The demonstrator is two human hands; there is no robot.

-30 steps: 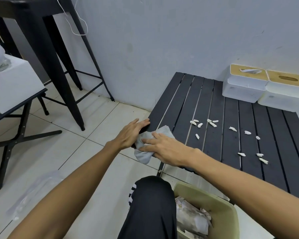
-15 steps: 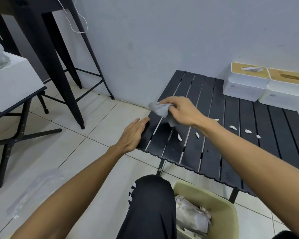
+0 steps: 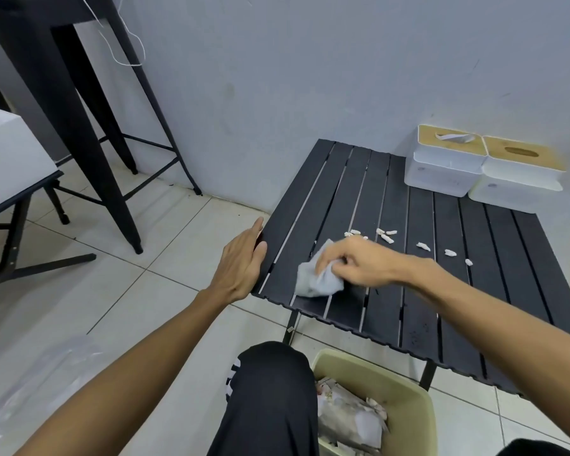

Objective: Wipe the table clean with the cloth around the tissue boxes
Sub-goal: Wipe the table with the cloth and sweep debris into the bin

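Observation:
A low black slatted table point(image 3: 352, 179) stands against the wall. My right hand point(image 3: 362, 263) presses a crumpled grey cloth point(image 3: 313, 279) onto its near-left part. My left hand point(image 3: 242, 263) rests flat on the table's left edge, fingers together, holding nothing. Several small white scraps point(image 3: 387, 236) lie in a loose row across the middle of the table, just beyond the cloth. Two white tissue boxes with wooden lids sit at the back right: the left tissue box point(image 3: 445, 162) has a tissue sticking out, and the right tissue box point(image 3: 520, 174) touches it.
A beige bin point(image 3: 418, 406) with crumpled paper stands on the tiled floor under the table's near edge, beside my dark-clad knee point(image 3: 270, 383). A tall black stool point(image 3: 89, 126) and a side table with a white box point(image 3: 10, 159) stand left. A clear plastic bag point(image 3: 43, 376) lies on the floor.
My right hand carried the cloth from the near-left corner up toward the far left, then swept it back down to the near-left part. My left hand stayed on the table's edge.

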